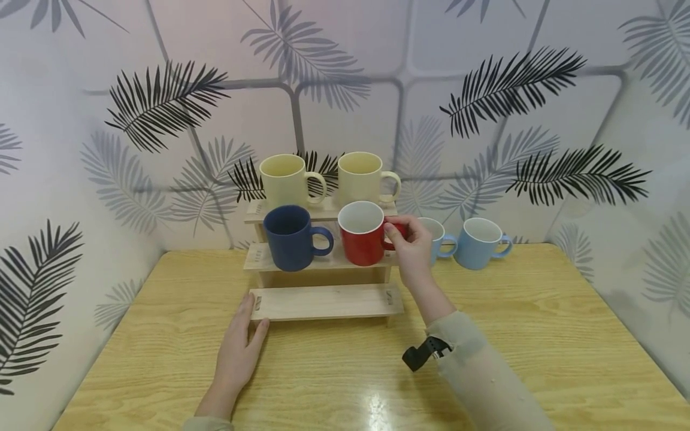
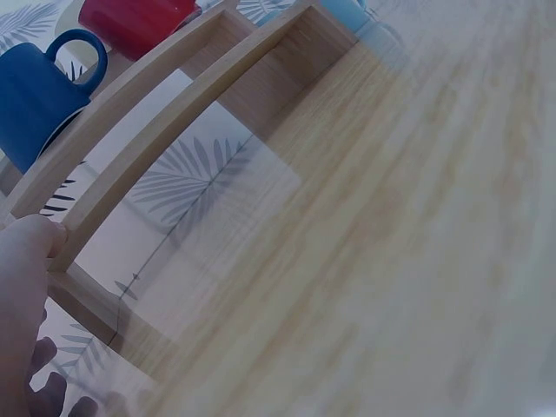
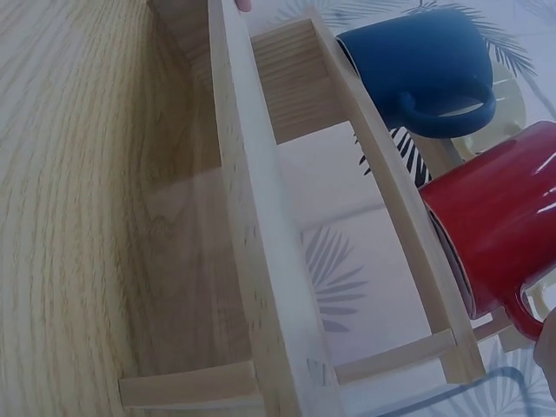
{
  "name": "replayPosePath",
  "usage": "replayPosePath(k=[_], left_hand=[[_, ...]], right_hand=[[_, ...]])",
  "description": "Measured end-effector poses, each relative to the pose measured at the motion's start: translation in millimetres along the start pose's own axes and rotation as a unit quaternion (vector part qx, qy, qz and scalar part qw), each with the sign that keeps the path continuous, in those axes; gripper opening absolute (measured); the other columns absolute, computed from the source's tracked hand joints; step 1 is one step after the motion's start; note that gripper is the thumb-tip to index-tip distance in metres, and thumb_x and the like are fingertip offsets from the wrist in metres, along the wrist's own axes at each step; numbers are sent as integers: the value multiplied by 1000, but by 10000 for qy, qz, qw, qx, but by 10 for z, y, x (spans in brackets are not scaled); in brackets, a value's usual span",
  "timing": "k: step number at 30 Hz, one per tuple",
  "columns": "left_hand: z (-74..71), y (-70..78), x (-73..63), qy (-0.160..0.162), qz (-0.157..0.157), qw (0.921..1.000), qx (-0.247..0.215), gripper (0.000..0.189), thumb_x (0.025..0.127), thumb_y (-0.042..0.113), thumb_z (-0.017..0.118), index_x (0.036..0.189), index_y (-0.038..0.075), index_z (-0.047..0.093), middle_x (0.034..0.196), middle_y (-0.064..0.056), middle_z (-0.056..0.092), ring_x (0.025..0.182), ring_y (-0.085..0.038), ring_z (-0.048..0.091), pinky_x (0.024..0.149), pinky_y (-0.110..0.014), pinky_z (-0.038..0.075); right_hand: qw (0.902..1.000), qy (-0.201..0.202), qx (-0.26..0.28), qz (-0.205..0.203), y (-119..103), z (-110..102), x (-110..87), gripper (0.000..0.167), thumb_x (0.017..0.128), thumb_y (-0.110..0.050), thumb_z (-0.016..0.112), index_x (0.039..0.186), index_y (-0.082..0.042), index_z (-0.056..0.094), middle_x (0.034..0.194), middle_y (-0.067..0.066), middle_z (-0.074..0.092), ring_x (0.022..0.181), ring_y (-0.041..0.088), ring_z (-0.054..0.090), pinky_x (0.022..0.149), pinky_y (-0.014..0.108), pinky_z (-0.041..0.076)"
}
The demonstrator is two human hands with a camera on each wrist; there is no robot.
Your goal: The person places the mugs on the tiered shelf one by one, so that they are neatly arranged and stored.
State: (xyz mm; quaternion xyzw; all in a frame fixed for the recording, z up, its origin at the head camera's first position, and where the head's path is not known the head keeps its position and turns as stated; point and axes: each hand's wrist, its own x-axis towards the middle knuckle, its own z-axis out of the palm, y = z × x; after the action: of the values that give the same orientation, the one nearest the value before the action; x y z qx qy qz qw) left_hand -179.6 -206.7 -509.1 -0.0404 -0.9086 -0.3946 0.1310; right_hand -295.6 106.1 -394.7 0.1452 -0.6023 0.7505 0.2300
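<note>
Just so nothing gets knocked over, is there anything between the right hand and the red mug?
Nothing visible: the right hand grips the red mug by its handle. The dark blue mug stands on the red mug's far side from that hand.

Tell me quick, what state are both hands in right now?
Left hand: open, touching the left end of the lowest wooden shelf.
Right hand: closed, holding the red mug by its handle.
</note>
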Motion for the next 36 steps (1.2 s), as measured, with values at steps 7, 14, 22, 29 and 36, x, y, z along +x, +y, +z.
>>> replayPosePath(k=[7, 14, 22, 29, 36], left_hand=[[6, -6, 3, 16, 30, 10000, -32, 65, 101, 41, 43, 154, 12, 17, 158, -12, 16, 142, -34, 17, 112, -54, 19], [6, -7, 5, 22, 15, 10000, -58, 65, 101, 40, 44, 154, 12, 17, 158, -11, 17, 142, -34, 18, 112, -54, 19], [6, -6, 1, 36, 29, 10000, -81, 65, 101, 39, 45, 154, 14, 17, 158, -11, 16, 142, -33, 17, 113, -54, 19], [-9, 23, 1, 8, -8, 10000, -47, 65, 101, 39, 44, 154, 13, 17, 158, -12, 16, 142, -34, 17, 112, -54, 19], [-10, 26, -1, 6, -26, 10000, -23, 65, 102, 39, 44, 154, 12, 17, 158, -13, 17, 142, -35, 18, 112, -56, 19]], right_hand=[[9991, 71, 387, 134, 10, -32, -27, 10, 87, 10, 63, 97, 9, 63, 88, 1, 67, 77, 13, 61, 60, 34, 59], [9989, 222, 387, 153, 20, -63, -56, 9, 86, 9, 64, 93, 4, 65, 87, 0, 66, 78, 10, 59, 61, 30, 58], [9998, -105, 7, 141, 35, -132, -63, 21, 87, 8, 63, 106, 14, 56, 89, -3, 64, 82, 10, 58, 69, 24, 56], [9931, -813, -755, 369, 7, -322, -55, 36, 92, -1, 60, 126, 5, 49, 104, 1, 58, 92, 11, 54, 78, 21, 48], [9876, -840, -1315, -181, -184, -543, -101, 33, 93, 8, 53, 125, 15, 48, 117, 29, 53, 105, 29, 50, 90, 30, 42]])
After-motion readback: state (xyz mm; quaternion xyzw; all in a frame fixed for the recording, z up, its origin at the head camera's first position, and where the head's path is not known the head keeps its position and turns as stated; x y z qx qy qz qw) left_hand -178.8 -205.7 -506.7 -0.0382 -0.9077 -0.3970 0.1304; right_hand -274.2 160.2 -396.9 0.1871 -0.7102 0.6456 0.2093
